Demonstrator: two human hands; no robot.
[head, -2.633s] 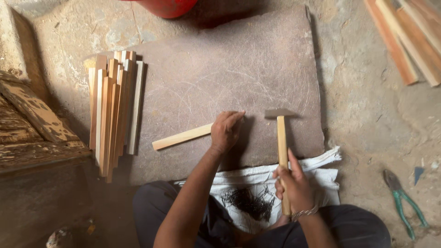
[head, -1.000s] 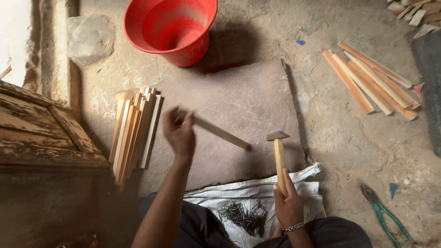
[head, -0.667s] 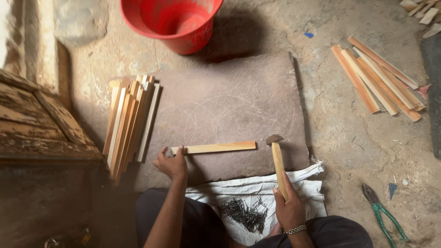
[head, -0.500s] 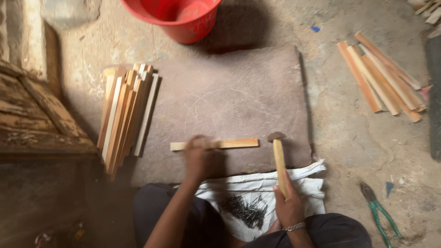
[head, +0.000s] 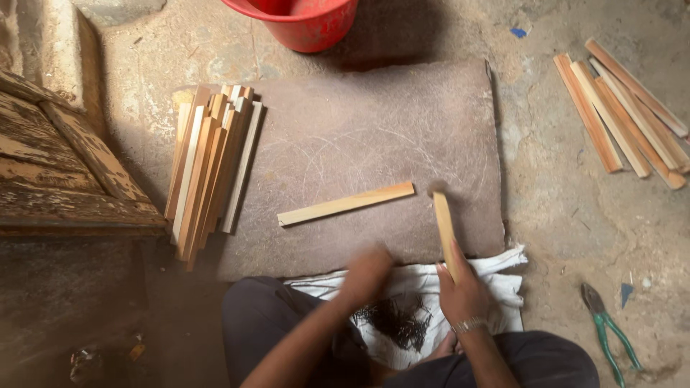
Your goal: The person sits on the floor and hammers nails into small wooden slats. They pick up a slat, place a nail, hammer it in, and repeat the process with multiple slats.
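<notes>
**A:** What have your hands got?

**B:** My right hand (head: 463,291) is closed tight round the handle of the hammer (head: 444,226). Its head rests on the brown mat (head: 374,122), just beside one end of the wood strip (head: 346,203). My left hand (head: 366,269) is a blur over the dark nails (head: 395,323) on the white sack (head: 496,269). I cannot tell if it is open or holds one.

**A:** So which step is this?

**B:** I think it is fetching a nail. The strip lies flat on the mat, alone, well apart from the stack of strips (head: 212,165).

**A:** What does the next move need?

**B:** One nail pinched upright on the strip, fingers low, and a soft first tap.
</notes>
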